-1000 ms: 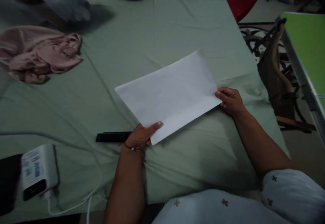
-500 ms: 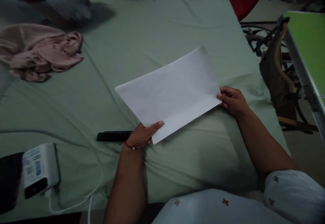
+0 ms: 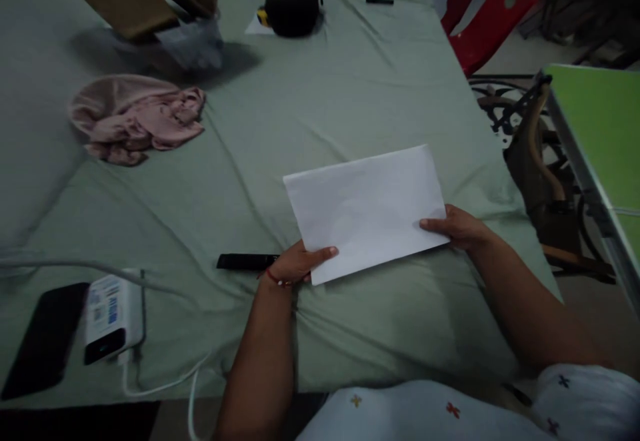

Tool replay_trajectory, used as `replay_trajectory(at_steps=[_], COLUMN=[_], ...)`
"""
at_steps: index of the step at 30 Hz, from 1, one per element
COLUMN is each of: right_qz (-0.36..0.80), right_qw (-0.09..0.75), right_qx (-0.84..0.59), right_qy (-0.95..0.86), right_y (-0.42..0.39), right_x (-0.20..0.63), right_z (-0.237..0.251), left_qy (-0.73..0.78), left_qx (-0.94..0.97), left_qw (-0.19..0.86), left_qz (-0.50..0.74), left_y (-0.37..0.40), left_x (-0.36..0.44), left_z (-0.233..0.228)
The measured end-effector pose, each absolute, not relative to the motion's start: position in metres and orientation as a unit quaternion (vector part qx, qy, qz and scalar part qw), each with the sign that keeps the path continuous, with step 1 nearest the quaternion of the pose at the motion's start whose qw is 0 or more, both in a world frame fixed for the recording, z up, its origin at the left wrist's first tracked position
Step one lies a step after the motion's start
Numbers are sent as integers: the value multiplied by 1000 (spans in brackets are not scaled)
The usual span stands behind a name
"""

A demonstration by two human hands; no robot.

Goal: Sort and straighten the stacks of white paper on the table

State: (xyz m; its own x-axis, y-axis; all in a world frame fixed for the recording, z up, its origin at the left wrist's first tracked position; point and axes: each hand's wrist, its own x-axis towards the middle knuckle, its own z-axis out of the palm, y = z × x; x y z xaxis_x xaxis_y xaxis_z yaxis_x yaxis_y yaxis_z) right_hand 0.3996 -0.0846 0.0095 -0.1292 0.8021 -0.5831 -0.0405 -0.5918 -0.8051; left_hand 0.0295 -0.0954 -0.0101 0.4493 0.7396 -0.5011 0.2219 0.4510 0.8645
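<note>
White paper (image 3: 370,211) spans the two hands, out over the green tablecloth (image 3: 390,341), and whether its underside brushes the fabric I can't tell! At its near left corner, the left hand (image 3: 297,262) has it pinched, thumb flat on top; over at its right edge, the right hand (image 3: 460,226) grips too, thumb above, most fingers hidden beneath. Good hold for keeping it level: light thumbs, equal pressure, no inward push, or I'd expect the middle to buckle. Both grips sit toward the near side, so the far edge could droop; supporting fingers spread underneath would help. Left of the paper lies a black case (image 3: 243,261), right by the left wrist, worth steering clear of. Farther out, beyond the paper's far left corner, sits a crumpled pink cloth (image 3: 145,117).
</note>
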Motion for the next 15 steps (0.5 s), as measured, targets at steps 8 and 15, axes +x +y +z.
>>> replay_trajectory(at_steps=[8, 15], right_qz=[580, 567], right_qw=[454, 489], right_qx=[-617, -620], right_qy=[-276, -235], right_y=[-147, -186], right_x=[395, 375], right_z=[21, 26], left_qy=[490, 448], left_qx=[507, 504], left_qw=[659, 667], left_qz=[261, 317], left_y=[-93, -125], left_x=[54, 40], left_z=[1, 32])
